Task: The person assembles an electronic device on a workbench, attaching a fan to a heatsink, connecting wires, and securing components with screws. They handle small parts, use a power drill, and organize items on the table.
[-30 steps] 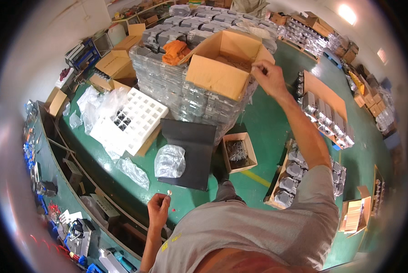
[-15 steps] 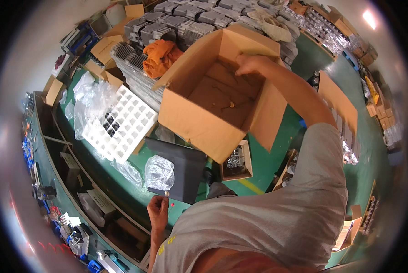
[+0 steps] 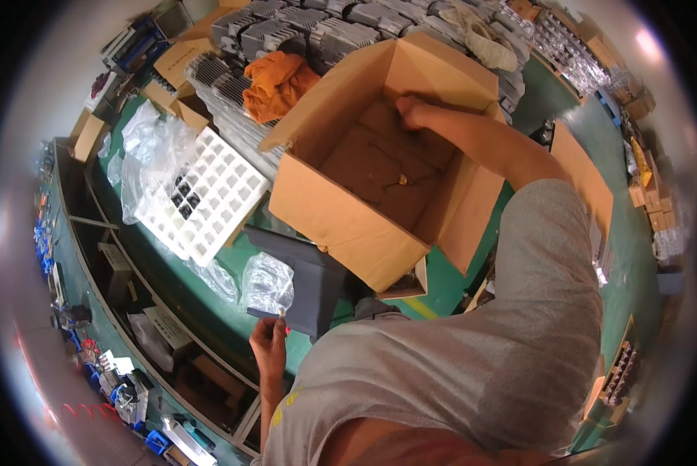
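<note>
A large open cardboard box [image 3: 348, 225] stands in front of me, tilted toward me. My right hand [image 3: 412, 113] reaches inside near its far wall, fingers curled in; whatever they hold is hidden. On the box floor lie a thin dark strand and a small yellowish piece [image 3: 403, 180]. Low on the left, my left hand [image 3: 269, 343] pinches a small pale piece [image 3: 281, 313], too small to name. Just beyond it are a crumpled clear plastic bag [image 3: 267, 284] and a dark grey panel [image 3: 314, 289].
Left of the box lies a white compartment tray [image 3: 208, 225] with several black parts, beside plastic wrap [image 3: 150, 167]. An orange cloth [image 3: 277, 84] rests by stacked grey finned housings [image 3: 337, 39]. A curved bench [image 3: 123, 268] with shelves runs along the left.
My right hand has moved deeper into the box, its fingers less visible. My left hand has risen slightly toward the plastic bag. The view has shifted a little.
</note>
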{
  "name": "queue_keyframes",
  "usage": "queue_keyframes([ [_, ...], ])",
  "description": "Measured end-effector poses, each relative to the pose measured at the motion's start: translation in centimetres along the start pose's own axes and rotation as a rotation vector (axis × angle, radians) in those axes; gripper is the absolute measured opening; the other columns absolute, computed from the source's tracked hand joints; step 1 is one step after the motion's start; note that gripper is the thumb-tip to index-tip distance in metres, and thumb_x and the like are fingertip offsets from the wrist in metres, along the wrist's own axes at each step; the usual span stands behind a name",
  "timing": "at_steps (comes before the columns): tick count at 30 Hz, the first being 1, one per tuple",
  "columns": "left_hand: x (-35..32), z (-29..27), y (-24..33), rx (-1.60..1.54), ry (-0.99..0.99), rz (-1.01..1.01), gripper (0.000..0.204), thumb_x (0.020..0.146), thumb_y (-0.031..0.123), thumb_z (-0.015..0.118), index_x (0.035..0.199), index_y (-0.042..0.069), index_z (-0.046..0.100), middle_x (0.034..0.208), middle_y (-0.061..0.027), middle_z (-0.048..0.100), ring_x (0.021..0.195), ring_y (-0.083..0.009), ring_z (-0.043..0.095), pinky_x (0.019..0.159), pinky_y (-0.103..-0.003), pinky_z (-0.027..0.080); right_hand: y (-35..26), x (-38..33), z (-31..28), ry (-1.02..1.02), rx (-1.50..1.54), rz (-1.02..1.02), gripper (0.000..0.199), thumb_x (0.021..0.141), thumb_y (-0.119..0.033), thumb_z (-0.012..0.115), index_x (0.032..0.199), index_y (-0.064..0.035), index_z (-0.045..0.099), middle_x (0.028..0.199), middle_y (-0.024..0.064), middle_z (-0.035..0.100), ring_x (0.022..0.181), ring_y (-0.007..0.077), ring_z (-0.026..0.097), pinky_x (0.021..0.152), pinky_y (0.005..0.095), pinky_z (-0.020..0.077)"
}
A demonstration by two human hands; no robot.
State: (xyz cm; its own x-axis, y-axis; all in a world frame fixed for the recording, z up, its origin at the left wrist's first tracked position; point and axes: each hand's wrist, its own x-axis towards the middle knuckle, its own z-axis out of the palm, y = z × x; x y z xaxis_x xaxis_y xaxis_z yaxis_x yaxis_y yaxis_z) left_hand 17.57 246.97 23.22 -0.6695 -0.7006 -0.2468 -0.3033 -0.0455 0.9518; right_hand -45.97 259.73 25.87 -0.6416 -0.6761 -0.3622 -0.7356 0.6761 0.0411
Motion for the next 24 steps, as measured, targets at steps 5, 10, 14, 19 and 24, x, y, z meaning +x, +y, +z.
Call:
queue_keyframes([
  [5, 0.1, -0.4, -0.3, 0.029, -0.016, 0.048, 0.016, 0.100, 0.011, 0.066, 0.088, 0.000, 0.064, 0.072, 0.0045, 0.056, 0.064, -0.0034, 0.046, 0.057, -0.022, 0.038, -4.5, -4.3, -4.5, -0.221, 0.205, -0.039, 0.043, 0.079, -0.018, 0.072, 0.118, -0.0006, 0.067, 0.115, 0.0205, 0.070, 0.105, 0.0350, 0.068, 0.084, 0.0452, 0.0556],
  [10, 0.9, -0.4, -0.7, 0.015, -0.054, 0.038, 0.014, 0.100, 0.010, 0.066, 0.090, 0.001, 0.064, 0.072, 0.0043, 0.057, 0.064, -0.0035, 0.048, 0.057, -0.022, 0.039, -6.2, -5.3, -2.9, -0.191, 0.211, -0.109, 0.041, 0.079, -0.018, 0.073, 0.117, -0.0037, 0.068, 0.111, 0.0186, 0.071, 0.099, 0.0326, 0.070, 0.076, 0.0445, 0.0565],
  [14, 0.8, -0.3, -0.8, -0.041, -0.068, 0.026, 0.013, 0.100, 0.010, 0.066, 0.091, 0.001, 0.065, 0.074, 0.0041, 0.058, 0.065, -0.0032, 0.048, 0.057, -0.022, 0.039, -5.4, -4.1, -0.7, -0.187, 0.167, -0.187, 0.037, 0.078, -0.013, 0.073, 0.114, -0.0069, 0.069, 0.106, 0.0174, 0.072, 0.094, 0.0314, 0.071, 0.071, 0.0435, 0.0584],
  [19, -0.5, -0.9, -1.0, -0.035, -0.022, 0.006, 0.013, 0.100, 0.010, 0.066, 0.091, 0.001, 0.065, 0.075, 0.0049, 0.057, 0.066, -0.0023, 0.047, 0.058, -0.021, 0.037, -6.8, -4.6, -3.2, -0.225, 0.162, -0.181, 0.047, 0.079, -0.018, 0.074, 0.124, -0.0068, 0.068, 0.119, 0.0195, 0.070, 0.105, 0.0344, 0.069, 0.084, 0.0440, 0.0569],
  [24, -0.9, -1.3, -1.7, -0.046, -0.006, 0.008, 0.013, 0.100, 0.010, 0.066, 0.090, 0.002, 0.064, 0.074, 0.0057, 0.057, 0.066, -0.0020, 0.046, 0.057, -0.021, 0.036, -7.4, -2.8, -1.2, -0.237, -0.092, -0.143, 0.041, 0.083, -0.025, 0.071, 0.119, -0.0061, 0.071, 0.119, 0.0199, 0.070, 0.110, 0.0332, 0.068, 0.088, 0.0426, 0.0557],
])
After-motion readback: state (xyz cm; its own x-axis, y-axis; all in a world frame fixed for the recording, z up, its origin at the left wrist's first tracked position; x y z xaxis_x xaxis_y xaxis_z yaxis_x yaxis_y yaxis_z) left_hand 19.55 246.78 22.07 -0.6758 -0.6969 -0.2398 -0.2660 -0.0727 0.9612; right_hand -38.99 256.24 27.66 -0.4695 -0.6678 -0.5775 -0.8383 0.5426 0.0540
